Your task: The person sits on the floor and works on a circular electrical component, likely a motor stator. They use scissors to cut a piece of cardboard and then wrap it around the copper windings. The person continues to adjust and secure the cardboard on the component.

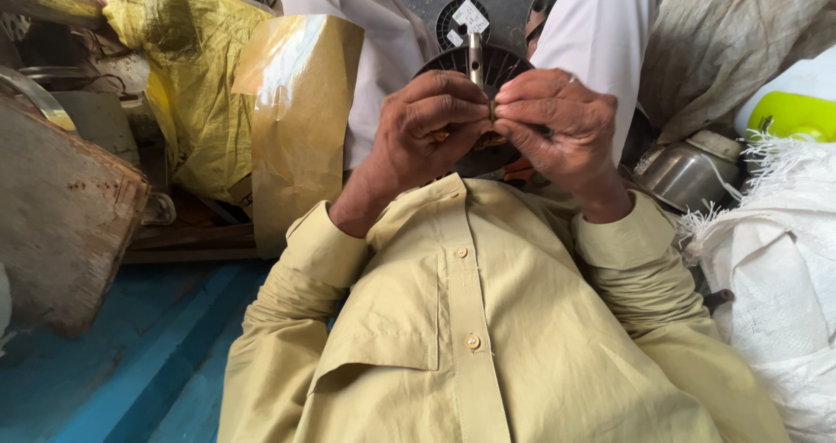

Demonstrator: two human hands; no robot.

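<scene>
My left hand (pixel 427 129) and my right hand (pixel 562 125) meet in front of my chest, fingertips pinched together on a small brass-coloured metal part (pixel 492 110). Behind my hands lies a dark round ribbed disc (pixel 501 64) with an upright metal shaft (pixel 475 55) rising from its middle. Most of the disc is hidden by my fingers. My olive-yellow shirt sleeves fill the lower view.
A sheet of tan paper (pixel 300 121) and a yellow sack (pixel 187 68) stand at the left, beside a rusty flat slab (pixel 61 216). A steel pot (pixel 688 173), a white woven sack (pixel 775 269) and a lime-green object (pixel 792 116) are at the right. Blue floor (pixel 131 356) lies lower left.
</scene>
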